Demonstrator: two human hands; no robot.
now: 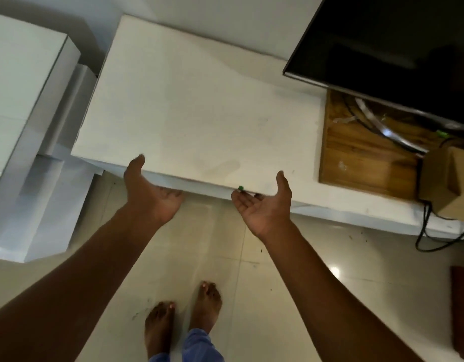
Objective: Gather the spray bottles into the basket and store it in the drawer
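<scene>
Seen from above, the left hand [152, 197] and the right hand [265, 205] reached palms-up to the front edge of a white bench [189, 105], fingers curled beneath its top and thumbs raised over it. A small green bit [240, 188] showed at the edge by the right fingers. A dark screen [398, 48] stood to the right above a wooden panel [356, 158], beside a cardboard box [450, 181] with black cables [429, 231]. Bare feet [184, 317] stood on the tiled floor [317, 270]
</scene>
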